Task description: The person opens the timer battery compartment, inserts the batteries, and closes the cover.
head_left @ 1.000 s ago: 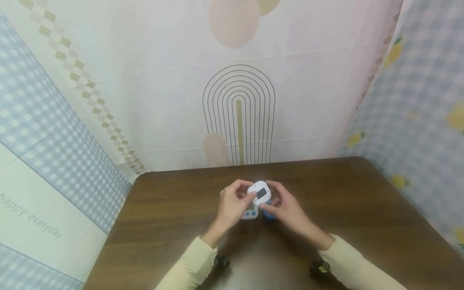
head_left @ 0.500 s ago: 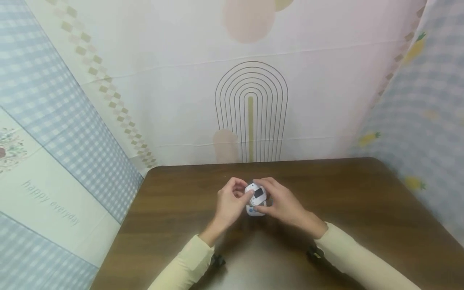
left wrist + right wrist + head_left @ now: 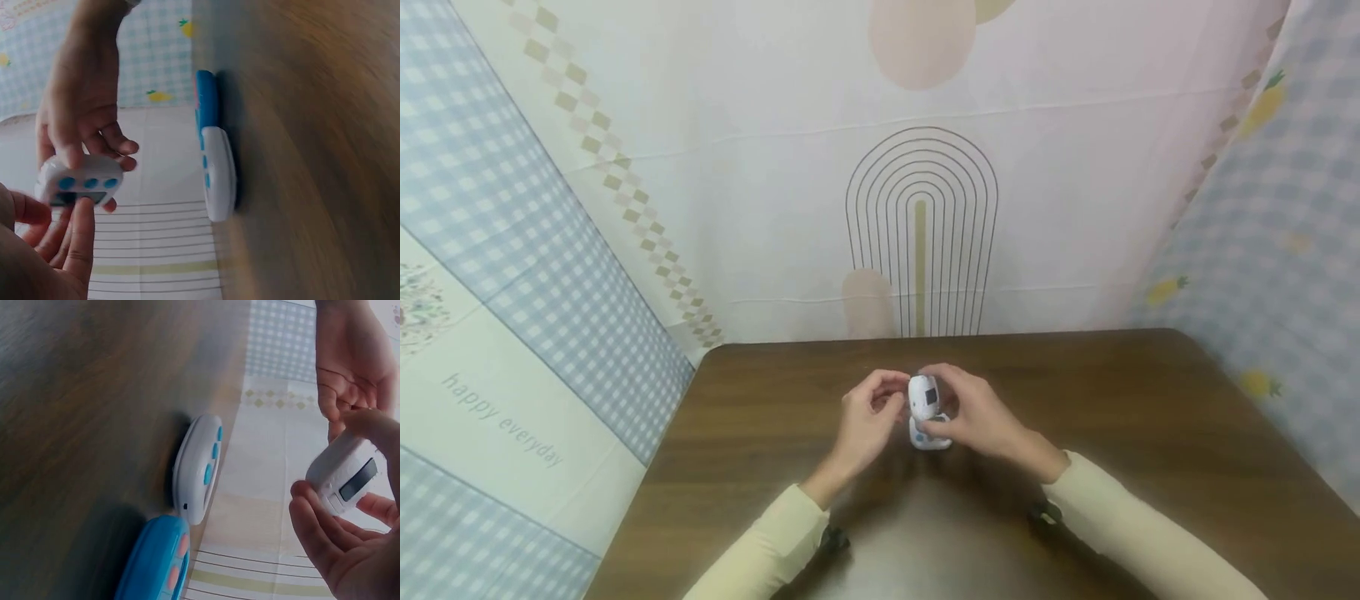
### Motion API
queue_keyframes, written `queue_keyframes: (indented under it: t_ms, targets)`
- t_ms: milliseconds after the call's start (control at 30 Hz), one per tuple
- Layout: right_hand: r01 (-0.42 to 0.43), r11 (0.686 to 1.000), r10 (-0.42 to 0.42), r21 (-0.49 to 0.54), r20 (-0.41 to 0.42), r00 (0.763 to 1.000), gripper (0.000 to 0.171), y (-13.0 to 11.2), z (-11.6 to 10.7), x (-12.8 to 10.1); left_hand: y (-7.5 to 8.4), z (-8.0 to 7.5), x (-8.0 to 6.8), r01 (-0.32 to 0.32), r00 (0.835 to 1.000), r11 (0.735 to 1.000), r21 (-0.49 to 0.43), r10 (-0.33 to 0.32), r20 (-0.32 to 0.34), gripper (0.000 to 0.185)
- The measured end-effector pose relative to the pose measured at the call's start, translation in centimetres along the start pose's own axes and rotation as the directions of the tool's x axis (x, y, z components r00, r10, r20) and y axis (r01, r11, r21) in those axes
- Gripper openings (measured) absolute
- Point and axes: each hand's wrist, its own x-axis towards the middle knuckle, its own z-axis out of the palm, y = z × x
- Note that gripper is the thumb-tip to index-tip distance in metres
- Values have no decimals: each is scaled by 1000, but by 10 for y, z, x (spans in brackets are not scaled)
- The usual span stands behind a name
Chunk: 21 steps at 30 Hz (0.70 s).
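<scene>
My right hand (image 3: 988, 418) grips a white digital timer (image 3: 921, 398) between thumb and fingers, above the table. Its blue buttons and screen face my left hand in the left wrist view; the right wrist view shows a dark rectangle on its back (image 3: 340, 459). My left hand (image 3: 863, 418) is beside it with loosely bent fingers, a fingertip overlapping the screen in the left wrist view. Below lies a second white timer (image 3: 220, 178) with blue buttons. A blue timer (image 3: 145, 565) with pink buttons lies against it, hidden behind my right hand in the head view.
The dark wooden table (image 3: 737, 450) extends around both hands. Behind it hangs a pale cloth (image 3: 775, 217) printed with arches, and checked cloths (image 3: 1247, 275) hang at the sides. Each wrist carries a small black device (image 3: 833, 540).
The held timer has turned on edge and sits in the right hand's grip. My left thumb has come off it and the left hand has drawn slightly left. The head view has shifted a little.
</scene>
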Motion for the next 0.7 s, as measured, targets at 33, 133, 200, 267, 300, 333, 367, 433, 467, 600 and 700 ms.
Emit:
queue_keyframes:
  t_ms: [33,133,200,267,300,333,367,433,467,600,700]
  targets:
    - [-22,999,22,31,7,1000,66,-1,0,1,-1,-2,0,-15,1000,1000,17,15,11,25]
    - [-87,990,84,108,29,996,64,-3,-1,2,-6,-8,-3,-55,998,996,74,52,47,40]
    - [-125,981,119,149,48,992,64,-5,-1,2,-10,-12,-5,-68,995,993,100,61,79,46]
    - [-154,969,143,195,68,987,64,-6,-1,1,-13,-17,-6,-66,992,990,123,52,118,53]
    - [-166,960,151,224,79,985,64,-6,-1,1,-14,-18,-7,-64,989,989,130,46,142,57]
    - [-173,952,154,254,90,984,64,-6,0,2,-15,-20,-7,-60,986,989,137,37,164,61]
    - [-179,942,156,283,103,982,64,-5,0,2,-16,-21,-7,-54,982,988,146,26,184,65]
    - [-191,923,155,336,132,979,64,-5,-1,4,-17,-23,-5,-39,975,985,169,0,221,70]
    - [-200,912,155,358,150,976,64,-5,-2,5,-17,-24,-4,-36,972,984,176,-7,236,72]
    - [-238,889,161,391,220,962,63,-4,-4,8,-17,-27,-1,-29,964,976,218,-30,266,70]
    - [-264,886,167,381,268,949,62,-3,0,8,-19,-31,-2,-15,959,968,249,-56,277,66]
